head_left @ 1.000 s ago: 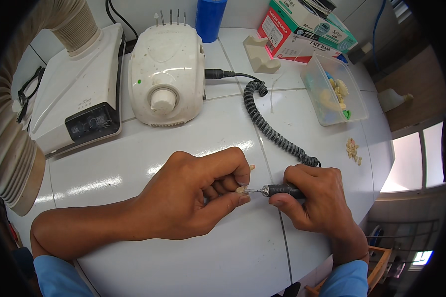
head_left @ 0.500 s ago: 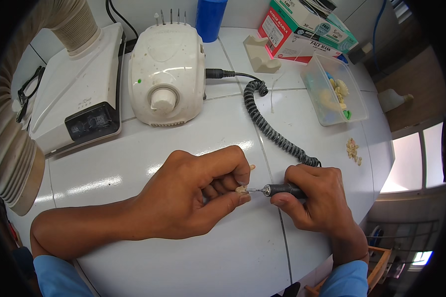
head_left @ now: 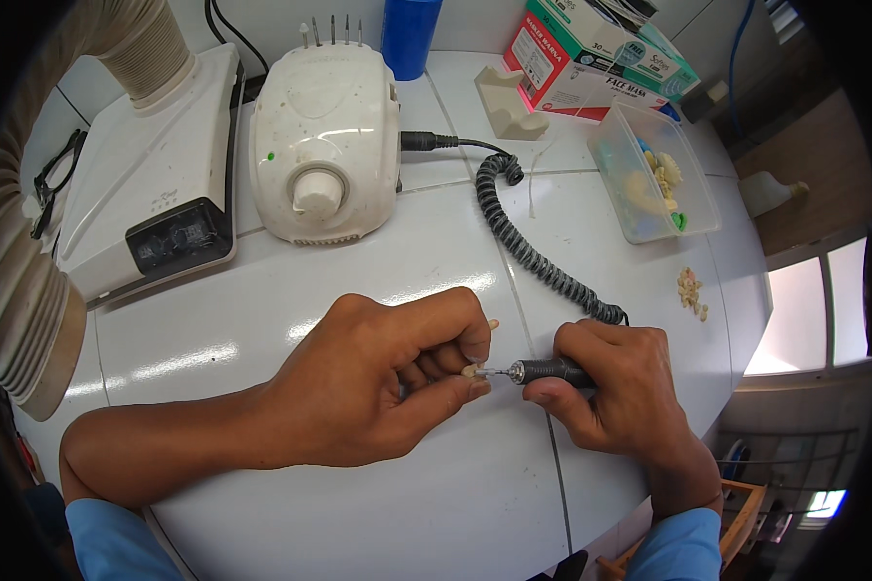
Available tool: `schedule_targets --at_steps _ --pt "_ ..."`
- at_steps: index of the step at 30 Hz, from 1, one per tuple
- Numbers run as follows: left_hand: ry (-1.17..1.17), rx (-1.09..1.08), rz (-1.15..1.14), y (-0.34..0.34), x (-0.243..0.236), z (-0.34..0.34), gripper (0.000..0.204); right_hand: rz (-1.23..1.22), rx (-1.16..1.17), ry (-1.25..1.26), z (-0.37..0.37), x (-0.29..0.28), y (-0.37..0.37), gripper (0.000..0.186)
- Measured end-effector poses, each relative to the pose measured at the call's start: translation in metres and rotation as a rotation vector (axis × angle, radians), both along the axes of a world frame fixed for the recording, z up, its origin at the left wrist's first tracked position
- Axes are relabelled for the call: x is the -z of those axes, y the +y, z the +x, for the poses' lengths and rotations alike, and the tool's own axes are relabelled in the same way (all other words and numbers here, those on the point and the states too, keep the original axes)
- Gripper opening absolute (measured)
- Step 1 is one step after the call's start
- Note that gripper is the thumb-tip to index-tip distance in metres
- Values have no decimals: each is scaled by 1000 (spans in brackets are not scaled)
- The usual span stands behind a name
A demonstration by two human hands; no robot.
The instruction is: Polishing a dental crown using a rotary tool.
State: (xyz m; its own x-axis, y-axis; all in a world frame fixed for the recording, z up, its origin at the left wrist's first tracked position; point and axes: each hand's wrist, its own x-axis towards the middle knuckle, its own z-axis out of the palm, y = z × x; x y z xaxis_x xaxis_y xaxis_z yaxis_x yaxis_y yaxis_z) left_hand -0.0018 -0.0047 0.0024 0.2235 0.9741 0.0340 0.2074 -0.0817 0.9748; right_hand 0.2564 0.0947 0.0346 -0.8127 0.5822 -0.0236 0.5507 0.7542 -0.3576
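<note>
The fingers (head_left: 475,387) of the left hand (head_left: 358,397) are closed narrow on a small pale piece (head_left: 471,370), which sits between the thumb tip and the bent fingers, just above the counter (head_left: 358,513). The right hand (head_left: 615,397) has its fingers wrapped around a dark handpiece (head_left: 552,372), held almost level, and its thin metal bur (head_left: 494,372) touches the pale piece. Compared with the frames before, both hands stay in almost the same place and keep the same grip; I can see only a very slight shift, and the bur stays on the piece.

From the back of the handpiece a black coiled cable (head_left: 513,242) goes up over the counter to the white motor unit (head_left: 325,136) with a round knob. Left of this unit stands a white suction box (head_left: 155,165) with a wide ribbed hose (head_left: 19,271). Behind them is a blue cylinder (head_left: 409,34). To the right are a beige holder block (head_left: 509,102), a cardboard box (head_left: 591,53) and a clear plastic tray (head_left: 702,208) with small pale parts inside. A few small pale pieces (head_left: 691,290) lie on the counter, well apart from the hands.
</note>
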Motion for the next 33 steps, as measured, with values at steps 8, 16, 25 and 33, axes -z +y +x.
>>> schedule_targets --at_steps 8,16,25,33 --pt "25 3 -19 0 0 2 19 40 -26 14 -1 1 -1 51" --pt "50 20 -32 0 -2 1 20 49 -31 19 -1 4 -2 52" --pt "39 21 -20 0 -2 0 21 -13 -11 8 0 0 0 51" --pt "7 13 -5 -1 -1 -1 21 -33 -1 1 0 -3 1 51"
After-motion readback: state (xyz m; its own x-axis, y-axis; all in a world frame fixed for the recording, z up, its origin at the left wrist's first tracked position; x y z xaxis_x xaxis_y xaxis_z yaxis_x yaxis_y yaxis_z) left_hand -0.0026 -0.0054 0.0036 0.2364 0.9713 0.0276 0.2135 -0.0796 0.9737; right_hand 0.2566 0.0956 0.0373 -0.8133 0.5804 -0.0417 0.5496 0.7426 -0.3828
